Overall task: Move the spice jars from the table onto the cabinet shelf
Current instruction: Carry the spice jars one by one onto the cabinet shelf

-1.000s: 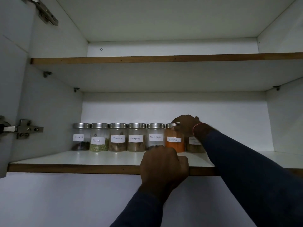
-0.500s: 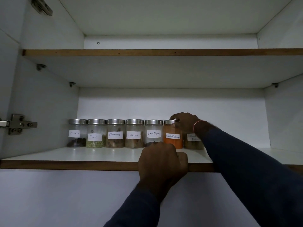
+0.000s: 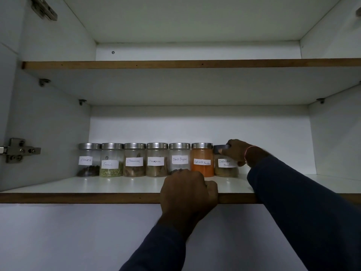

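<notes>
A: What has changed in the last second?

B: The right hand (image 3: 235,151) has moved off the chilli jar (image 3: 202,159) and one place to the right. It now grips the coriander jar (image 3: 226,167), fingers curled over the lid and thumb on the right wall. The chilli jar stands free and upright in the row.

A: Meaning for the task?

B: The chilli jar appears placed. The coriander jar stands on the shelf (image 3: 97,185) at the right end of the row, just beside the chilli jar, and is probably being nudged into line. The table is out of view, so any jars remaining there cannot be counted.

A: Left hand?

B: The left hand (image 3: 188,194) is clenched over the front edge of the shelf, holding no jar. It serves as a brace.

A: Containers, left to right?

B: Seven clear jars with steel lids and paper labels, standing against the back wall:
- cloves jar (image 3: 88,159): dark pieces, low fill.
- fennel jar (image 3: 111,160): green seeds, low fill.
- first cinnamon jar (image 3: 134,159) and second cinnamon jar (image 3: 157,159): brown bark.
- pepper jar (image 3: 179,156): dark grains at the base, partly hidden by the left hand.
- Chilli jar: orange powder, nearly full.
- Coriander jar: brownish powder, low fill.
</notes>
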Motion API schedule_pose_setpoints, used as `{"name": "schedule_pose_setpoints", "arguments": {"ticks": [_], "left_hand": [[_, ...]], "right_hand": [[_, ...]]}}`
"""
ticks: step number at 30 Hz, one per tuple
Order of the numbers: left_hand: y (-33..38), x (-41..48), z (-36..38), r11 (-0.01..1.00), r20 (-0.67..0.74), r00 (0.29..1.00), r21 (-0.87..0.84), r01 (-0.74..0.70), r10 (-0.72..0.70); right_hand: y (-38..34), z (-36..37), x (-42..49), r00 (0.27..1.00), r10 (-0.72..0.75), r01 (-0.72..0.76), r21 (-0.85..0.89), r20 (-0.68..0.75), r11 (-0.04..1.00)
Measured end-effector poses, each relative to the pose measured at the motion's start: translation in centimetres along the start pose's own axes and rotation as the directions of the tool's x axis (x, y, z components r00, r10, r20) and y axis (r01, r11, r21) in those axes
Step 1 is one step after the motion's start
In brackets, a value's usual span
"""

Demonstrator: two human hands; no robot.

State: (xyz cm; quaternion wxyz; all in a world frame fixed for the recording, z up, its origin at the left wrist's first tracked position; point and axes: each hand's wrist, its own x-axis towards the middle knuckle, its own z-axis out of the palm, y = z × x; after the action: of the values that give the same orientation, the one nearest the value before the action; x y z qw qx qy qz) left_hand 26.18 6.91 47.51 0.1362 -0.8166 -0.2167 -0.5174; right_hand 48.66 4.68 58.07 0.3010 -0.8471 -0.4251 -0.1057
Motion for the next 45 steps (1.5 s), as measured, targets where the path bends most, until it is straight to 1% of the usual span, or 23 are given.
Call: {"name": "schedule_pose_setpoints", "arguments": {"ticks": [5,14,18,26,31,33,36,38,39,40,42,43,45], "left_hand": [[0.0,0.0,0.0,1.0,-0.006,1.0,-0.003,0.005,-0.005],[0.0,-0.1,0.2,1.0,-0.042,0.999,-0.018,0.018,-0.019],[-0.2,-0.1,0.1,1.0,-0.016,1.0,-0.018,0.009,-0.009],[-0.1,-0.1,0.1,1.0,0.001,1.0,0.008,0.015,-0.015],[-0.2,-0.1,0.4,1.0,-0.012,1.0,-0.004,0.02,-0.02],[-0.3,-0.1,0.3,1.0,-0.019,0.999,-0.009,0.026,-0.026],[-0.1,-0.3,-0.1,1.0,-0.045,0.999,-0.005,0.017,-0.017],[0.0,-0.2,-0.3,1.0,-0.054,0.998,0.005,0.019,-0.019],[0.0,-0.1,-0.3,1.0,-0.052,0.998,0.011,0.023,-0.022],[-0.1,0.0,-0.3,0.999,-0.034,0.999,0.011,0.037,-0.036],[0.0,-0.4,-0.6,0.998,0.001,0.998,-0.002,0.058,-0.058],[0.2,-0.7,-0.9,0.999,0.008,0.999,-0.014,0.052,-0.052],[0.4,-1.0,-1.9,0.993,-0.023,1.0,-0.113,-0.023,0.02]], "right_hand": [[0.3,-0.1,0.0,0.999,-0.003,-0.001,0.083,0.052,0.997],[1.0,0.1,0.2,0.998,0.026,-0.038,0.183,0.065,0.982],[1.8,0.0,0.7,0.995,0.034,-0.054,0.243,0.089,0.968],[1.6,0.0,0.5,0.995,0.033,-0.051,0.206,0.091,0.977],[1.2,0.1,0.8,1.0,-0.008,0.006,0.125,0.015,0.992],[1.2,0.2,0.7,1.0,0.017,-0.017,0.113,0.001,0.993],[0.5,0.2,-0.5,0.991,0.056,-0.036,0.152,-0.125,0.988],[-1.0,0.2,-2.4,0.973,0.034,-0.005,0.123,-0.23,0.992],[-1.7,0.4,-3.5,0.966,0.005,0.022,0.101,-0.259,0.995],[-2.5,0.6,-4.8,0.963,-0.032,0.058,0.09,-0.269,0.994],[-3.5,1.0,-8.5,0.956,-0.132,0.168,0.122,-0.262,0.978],[-3.7,1.3,-10.9,0.939,-0.205,0.247,0.128,-0.277,0.96],[-4.2,1.4,-15.8,0.867,-0.312,0.392,0.146,-0.39,0.908]]}}
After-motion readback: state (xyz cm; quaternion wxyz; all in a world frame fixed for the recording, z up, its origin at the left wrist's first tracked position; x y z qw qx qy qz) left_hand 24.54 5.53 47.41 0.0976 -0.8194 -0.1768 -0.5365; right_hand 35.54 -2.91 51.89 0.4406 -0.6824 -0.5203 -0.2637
